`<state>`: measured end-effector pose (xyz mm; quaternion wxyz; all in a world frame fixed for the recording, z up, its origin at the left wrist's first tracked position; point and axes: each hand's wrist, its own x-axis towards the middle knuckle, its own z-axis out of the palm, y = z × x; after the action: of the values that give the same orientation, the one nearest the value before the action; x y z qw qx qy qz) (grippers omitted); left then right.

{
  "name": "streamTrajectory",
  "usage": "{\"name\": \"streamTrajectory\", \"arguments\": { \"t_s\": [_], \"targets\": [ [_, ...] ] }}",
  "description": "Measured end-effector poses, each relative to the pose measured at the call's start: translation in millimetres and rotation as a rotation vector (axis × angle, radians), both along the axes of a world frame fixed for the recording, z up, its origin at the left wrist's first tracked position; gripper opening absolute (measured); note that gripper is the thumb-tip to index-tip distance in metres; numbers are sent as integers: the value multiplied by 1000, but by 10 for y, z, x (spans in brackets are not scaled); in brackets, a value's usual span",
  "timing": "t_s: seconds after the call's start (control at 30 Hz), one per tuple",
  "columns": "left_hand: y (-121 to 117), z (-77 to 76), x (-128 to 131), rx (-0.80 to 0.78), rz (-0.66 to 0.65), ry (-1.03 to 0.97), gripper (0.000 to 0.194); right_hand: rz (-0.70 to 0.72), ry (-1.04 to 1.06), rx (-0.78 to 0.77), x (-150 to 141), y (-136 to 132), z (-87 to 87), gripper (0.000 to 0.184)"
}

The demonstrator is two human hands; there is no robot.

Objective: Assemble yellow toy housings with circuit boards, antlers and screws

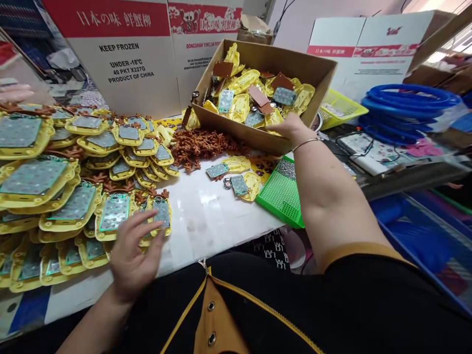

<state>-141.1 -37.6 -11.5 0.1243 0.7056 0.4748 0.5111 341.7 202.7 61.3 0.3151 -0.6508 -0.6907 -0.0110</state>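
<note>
My left hand [137,250] is open at the front of the stacks, with thumb and fingers apart. Its fingertips lie over a yellow plastic shell [166,231] fitted with a grey-green circuit board [162,212] and a brown antler-shaped piece; whether they touch it I cannot tell. My right hand [291,127] reaches over the near wall of a cardboard box [254,136], its fingers partly hidden among yellow shells [241,107], boards and brown pieces. Two shells with boards attached [252,186] lie on the white table between my hands, one with a small round speaker-like part [227,183].
Stacks of yellow shells with boards [73,204] fill the left side. Brown antler-shaped pieces [201,145] are heaped before the box. A green tray [282,196] with small metal parts sits under my right forearm. Blue rings [409,105] and a yellow basket [342,108] stand right.
</note>
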Motion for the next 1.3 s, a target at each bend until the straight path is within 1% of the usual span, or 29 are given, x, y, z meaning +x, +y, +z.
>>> {"name": "streamTrajectory", "arguments": {
  "t_s": [0.03, 0.07, 0.1, 0.17, 0.2, 0.27, 0.33, 0.43, 0.53, 0.6, 0.63, 0.7, 0.77, 0.8, 0.83, 0.9, 0.93, 0.97, 1.03, 1.1, 1.17, 1.2, 1.23, 1.27, 1.3],
  "targets": [
    [66, 70, 264, 59, -90, 25, 51, -50, -5, -45, 38, 36, -42, 33],
    [107, 111, 448, 81, -140, 51, 47, -124, -4, -83, 56, 61, -76, 36],
    [129, 125, 559, 102, -177, 71, 42, -202, -4, -97, 59, 72, -100, 39],
    [146, 96, 633, 100, -208, 100, 33, -297, -33, -21, 35, 49, -105, 47],
    [152, 69, 633, 87, -211, 108, 30, -328, -61, 54, 12, 14, -85, 50],
    [170, 20, 637, 51, -210, 106, 25, -335, -123, 230, -52, -91, -5, 55],
    [194, 0, 682, 13, -209, 87, 21, -292, -154, 362, -142, -226, 116, 61],
    [223, 12, 787, -46, -229, 63, 17, -233, -148, 453, -323, -449, 339, 68],
    [257, 48, 838, -129, -244, 41, 14, -52, -154, 527, -548, -678, 530, 65],
    [302, 98, 829, -232, -226, -45, 14, 97, -182, 594, -722, -832, 577, 66],
    [334, 134, 818, -299, -216, -123, 17, 165, -205, 631, -820, -910, 565, 68],
    [407, 224, 795, -437, -221, -339, 29, 324, -240, 675, -1040, -1063, 464, 74],
    [476, 318, 780, -550, -297, -541, 46, 551, -208, 626, -1288, -1217, 282, 77],
    [501, 356, 775, -609, -368, -593, 53, 678, -164, 554, -1416, -1295, 177, 73],
    [517, 386, 769, -668, -449, -612, 59, 788, -129, 436, -1540, -1374, 76, 66],
    [520, 418, 752, -803, -598, -576, 68, 956, -96, 171, -1760, -1525, -88, 51],
    [508, 423, 738, -872, -651, -542, 72, 1018, -93, 51, -1846, -1593, -141, 47],
    [490, 424, 718, -939, -692, -508, 75, 1073, -92, -38, -1913, -1653, -173, 46],
    [442, 422, 668, -1027, -742, -457, 77, 1162, -86, -123, -1988, -1746, -190, 47],
    [392, 425, 610, -1063, -792, -424, 71, 1174, -65, -113, -2005, -1798, -190, 49],
    [348, 427, 558, -1054, -815, -427, 61, 1069, 43, -78, -2000, -1820, -230, 48],
    [327, 424, 537, -1042, -809, -452, 59, 988, 144, -76, -2002, -1822, -276, 48],
    [307, 419, 521, -1028, -796, -488, 62, 905, 274, -97, -2010, -1823, -342, 50],
    [288, 410, 509, -1006, -774, -533, 69, 845, 428, -153, -2027, -1822, -422, 55],
    [272, 399, 499, -986, -747, -577, 76, 813, 595, -249, -2052, -1824, -512, 61]
  ]
}}
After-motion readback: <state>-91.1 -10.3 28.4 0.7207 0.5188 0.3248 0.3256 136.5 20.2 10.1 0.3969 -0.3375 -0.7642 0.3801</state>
